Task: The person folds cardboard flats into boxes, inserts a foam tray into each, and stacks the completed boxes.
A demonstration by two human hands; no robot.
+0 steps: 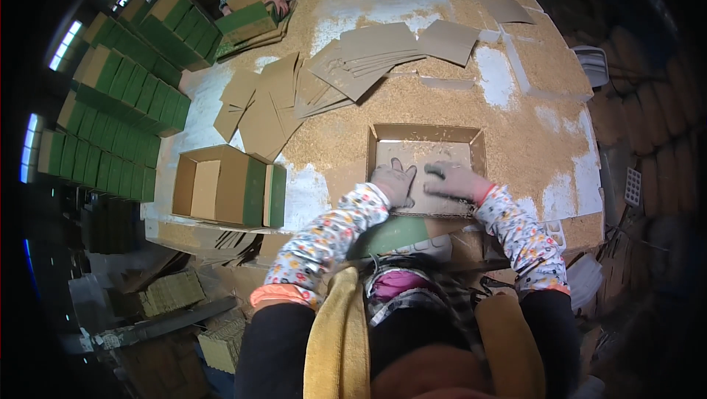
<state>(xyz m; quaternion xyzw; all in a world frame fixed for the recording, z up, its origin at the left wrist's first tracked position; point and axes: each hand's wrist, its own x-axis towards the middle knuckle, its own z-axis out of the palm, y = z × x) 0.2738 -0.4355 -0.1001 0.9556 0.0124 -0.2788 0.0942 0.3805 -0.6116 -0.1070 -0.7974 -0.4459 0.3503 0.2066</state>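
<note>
An open cardboard box (374, 150) stands at the near middle of the table, with a flat cardboard piece (438, 154) on its bottom and light crumbs along the far side. My left hand (395, 182), in a pale glove, reaches over the near left part of the box, fingers spread and pointing down at the flat piece. My right hand (455, 182), gloved too, lies over the near right part, its dark-tipped fingers bent and apart, pointing left. A small gap separates the hands. Nothing gripped shows in either; the undersides of the fingers are hidden.
Crumbs cover much of the table (508, 134). Loose cardboard sheets (375, 49) fan out beyond the box. Open green-and-brown boxes (228, 178) stand left, below stacked green boxes (110, 156). At the far left, another person's hand (278, 3) rests on a green box (247, 22).
</note>
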